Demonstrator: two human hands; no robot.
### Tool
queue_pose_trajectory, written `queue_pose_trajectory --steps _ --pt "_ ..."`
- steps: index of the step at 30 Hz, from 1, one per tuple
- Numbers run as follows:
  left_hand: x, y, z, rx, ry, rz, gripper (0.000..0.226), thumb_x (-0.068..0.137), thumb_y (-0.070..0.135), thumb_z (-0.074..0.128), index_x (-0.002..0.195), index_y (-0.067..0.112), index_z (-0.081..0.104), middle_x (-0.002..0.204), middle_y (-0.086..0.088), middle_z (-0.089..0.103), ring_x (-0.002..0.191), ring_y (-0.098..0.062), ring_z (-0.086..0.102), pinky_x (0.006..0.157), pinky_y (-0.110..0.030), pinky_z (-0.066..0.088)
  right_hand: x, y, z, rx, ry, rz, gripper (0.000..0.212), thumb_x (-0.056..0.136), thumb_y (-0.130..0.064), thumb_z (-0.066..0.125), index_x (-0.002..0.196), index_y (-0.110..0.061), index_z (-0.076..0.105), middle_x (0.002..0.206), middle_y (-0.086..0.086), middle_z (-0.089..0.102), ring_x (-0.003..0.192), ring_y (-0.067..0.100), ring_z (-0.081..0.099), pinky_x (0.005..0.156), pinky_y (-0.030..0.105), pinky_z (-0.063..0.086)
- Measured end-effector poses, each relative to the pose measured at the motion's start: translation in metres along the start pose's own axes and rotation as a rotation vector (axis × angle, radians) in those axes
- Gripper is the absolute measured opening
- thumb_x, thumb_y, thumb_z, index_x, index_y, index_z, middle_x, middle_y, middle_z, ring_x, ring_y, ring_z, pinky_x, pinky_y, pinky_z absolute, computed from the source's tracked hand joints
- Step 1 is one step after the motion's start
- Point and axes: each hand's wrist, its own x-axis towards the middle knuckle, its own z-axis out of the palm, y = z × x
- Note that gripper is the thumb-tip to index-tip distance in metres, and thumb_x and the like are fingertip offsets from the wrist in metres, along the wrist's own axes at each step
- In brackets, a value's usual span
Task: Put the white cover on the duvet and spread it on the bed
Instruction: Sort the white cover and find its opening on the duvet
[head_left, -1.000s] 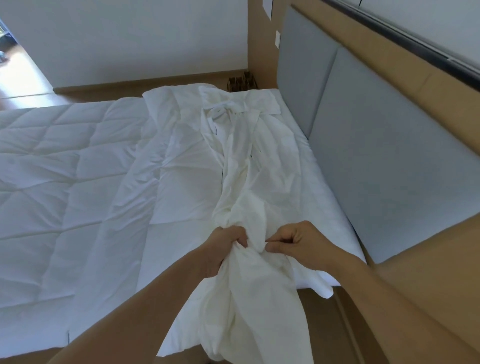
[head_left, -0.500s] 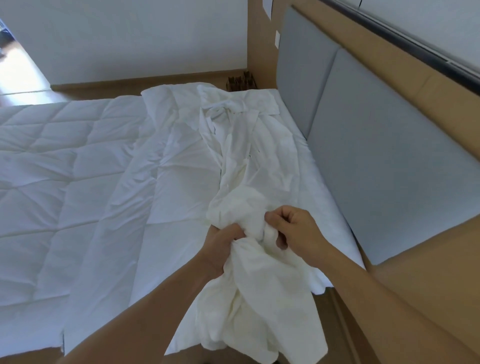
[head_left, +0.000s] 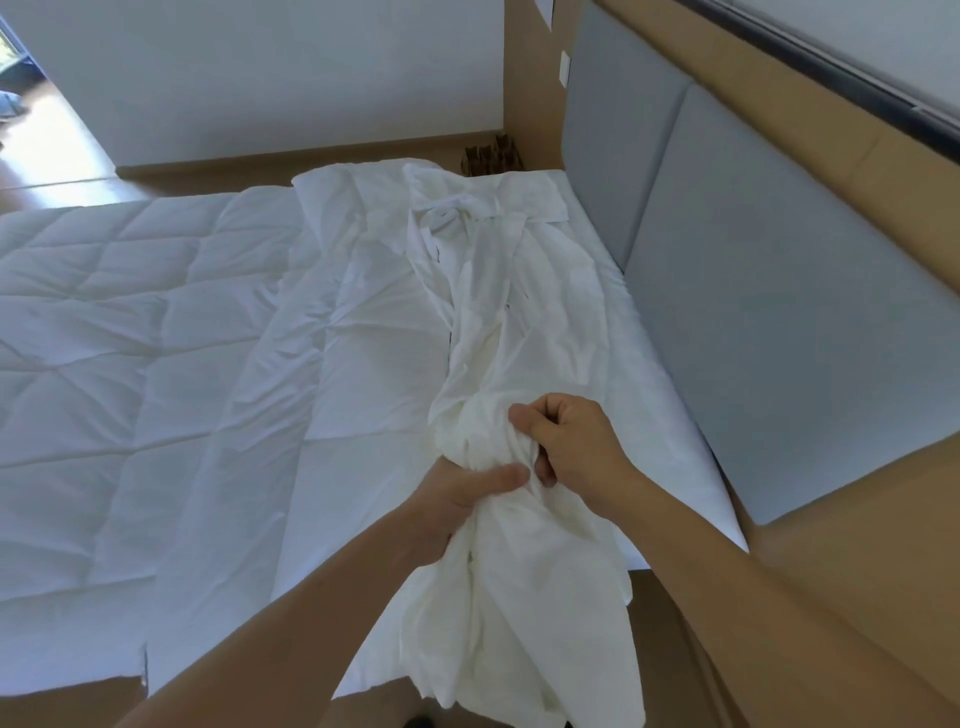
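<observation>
- Lying flat on the left of the bed, the duvet (head_left: 119, 332) shows bare quilting; judged uncovered.
- Left hand (head_left: 457, 501): fingers curled round a gathered bunch of the white cover (head_left: 498, 312).
- Cover: crumpled strip running near to far along the bed's right side, near end hanging off.
- Right hand (head_left: 571, 447): clenched on the same bunch.
- Remaining: open cover, insert duvet, spread.

The left hand (head_left: 452, 501) has its fingers buried in the bunched white cover (head_left: 498, 322), and the duvet (head_left: 104, 338) is cut off by the left edge.
</observation>
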Motion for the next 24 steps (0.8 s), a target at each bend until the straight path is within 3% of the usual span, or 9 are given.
queue_pose_trajectory --steps 3,6,9,12,16,19,24 --pt "-0.002 -0.002 -0.003 0.049 0.085 0.067 0.020 0.081 0.004 0.075 0.101 0.001 0.071 0.103 -0.023 0.071 0.098 -0.036 0.070 0.084 -0.043 0.057 0.001 -0.005 0.006 -0.093 -0.062 -0.008 0.025 0.094 -0.023 0.067 0.076 -0.006 0.063 0.048 -0.001 0.055 0.038 0.013 0.048 0.046 0.026 0.043" --pt "0.003 -0.006 -0.004 0.079 0.194 0.044 0.038 0.067 -0.004 0.072 0.105 0.000 0.069 0.101 -0.021 0.072 0.092 -0.035 0.071 0.074 -0.039 0.057 0.006 -0.015 0.014 -0.096 -0.079 -0.062 0.024 0.093 -0.021 0.068 0.073 -0.010 0.062 0.049 -0.008 0.054 0.039 0.008 0.048 0.047 0.023 0.042" --pt "0.003 -0.010 -0.010 0.034 0.247 0.047 0.053 0.057 -0.002 0.061 0.109 0.007 0.067 0.090 -0.012 0.072 0.080 -0.026 0.071 0.064 -0.033 0.055 0.010 -0.015 0.013 -0.228 -0.040 -0.146 0.024 0.093 -0.027 0.068 0.071 -0.017 0.061 0.062 -0.010 0.057 0.055 0.005 0.051 0.060 0.020 0.042" --pt "-0.002 -0.011 -0.014 0.040 0.176 0.001 0.054 0.057 -0.002 0.058 0.110 0.006 0.066 0.089 -0.011 0.071 0.078 -0.025 0.070 0.063 -0.034 0.055 0.013 -0.003 0.005 -0.401 -0.023 -0.201 0.025 0.092 -0.033 0.067 0.070 -0.024 0.059 0.065 -0.012 0.057 0.061 0.005 0.052 0.065 0.021 0.041" --pt "-0.003 -0.006 -0.016 0.100 -0.009 -0.188 0.042 0.055 -0.002 0.056 0.096 0.001 0.065 0.080 -0.012 0.063 0.069 -0.023 0.064 0.057 -0.030 0.052 0.013 0.009 -0.003 -0.480 -0.094 -0.223 0.020 0.094 -0.035 0.064 0.075 -0.030 0.059 0.075 -0.012 0.062 0.071 0.007 0.057 0.071 0.023 0.047" --pt "0.004 -0.002 -0.015 0.054 -0.016 -0.306 0.047 0.048 0.004 0.057 0.094 -0.002 0.062 0.082 -0.014 0.054 0.066 -0.029 0.056 0.061 -0.030 0.048 0.013 0.014 -0.005 -0.405 -0.069 -0.238 0.019 0.095 -0.032 0.063 0.078 -0.026 0.060 0.081 -0.008 0.064 0.075 0.009 0.058 0.074 0.024 0.048" --pt "0.015 -0.001 0.003 -0.004 -0.098 -0.244 0.038 0.079 0.017 0.075 0.115 0.006 0.070 0.109 -0.017 0.071 0.099 -0.033 0.069 0.085 -0.044 0.057 0.014 0.013 -0.009 -0.329 0.021 -0.221 0.020 0.092 -0.030 0.068 0.073 -0.026 0.063 0.068 -0.013 0.061 0.064 0.002 0.056 0.069 0.020 0.047"
